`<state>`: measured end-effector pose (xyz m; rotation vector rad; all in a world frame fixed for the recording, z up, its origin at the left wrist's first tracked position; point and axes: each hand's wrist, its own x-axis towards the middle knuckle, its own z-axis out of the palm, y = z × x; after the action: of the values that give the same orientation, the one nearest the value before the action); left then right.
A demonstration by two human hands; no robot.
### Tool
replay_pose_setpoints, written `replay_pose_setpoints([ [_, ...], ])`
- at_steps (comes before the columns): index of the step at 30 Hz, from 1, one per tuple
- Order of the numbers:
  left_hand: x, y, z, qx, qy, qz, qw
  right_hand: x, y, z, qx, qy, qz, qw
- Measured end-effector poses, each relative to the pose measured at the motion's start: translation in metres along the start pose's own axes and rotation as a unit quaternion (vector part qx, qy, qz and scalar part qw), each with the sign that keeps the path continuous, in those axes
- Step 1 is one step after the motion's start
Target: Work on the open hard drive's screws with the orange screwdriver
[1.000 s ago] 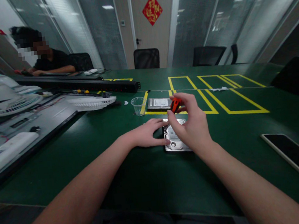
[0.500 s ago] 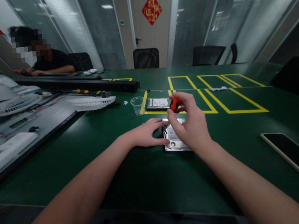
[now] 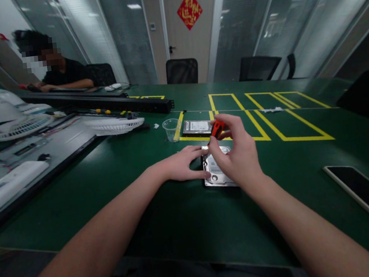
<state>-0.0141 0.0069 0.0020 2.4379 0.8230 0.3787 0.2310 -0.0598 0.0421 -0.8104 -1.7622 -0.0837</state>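
Observation:
A silver hard drive (image 3: 215, 167) lies flat on the green table in front of me. My left hand (image 3: 185, 164) steadies it from the left, the thumb on its near left corner and the fingers at its far left corner. Over the drive, my right hand (image 3: 237, 148) is closed around the red and black handle of a screwdriver (image 3: 217, 129). The screwdriver's tip points down at the drive's far left part; whether it sits in a screw is too small to tell. The right hand hides the drive's right side. Behind it lies a second hard drive (image 3: 198, 127).
A clear plastic cup (image 3: 171, 131) stands left of the second drive. Yellow tape rectangles (image 3: 299, 138) mark the table. On the left are a large panel (image 3: 66, 141), white fan parts (image 3: 114, 125) and a long black bar (image 3: 117, 104). A phone (image 3: 366, 195) lies right; a person (image 3: 70, 76) sits far left.
The view has shifted slightly. The screwdriver's handle appears turned a little in my right hand. My left hand keeps its place on the drive.

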Motion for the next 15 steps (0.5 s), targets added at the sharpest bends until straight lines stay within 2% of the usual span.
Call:
replay_pose_setpoints([
  [9,-0.0004,0.0003,0.0004,0.007,-0.001,0.004,1.0,0.0027,-0.0003,-0.0022,0.006,-0.005,-0.004,1.0],
  [15,0.0009,-0.0029,0.0015,0.004,0.002,0.009,1.0,-0.0001,0.0009,0.0002,0.006,-0.017,0.018,1.0],
])
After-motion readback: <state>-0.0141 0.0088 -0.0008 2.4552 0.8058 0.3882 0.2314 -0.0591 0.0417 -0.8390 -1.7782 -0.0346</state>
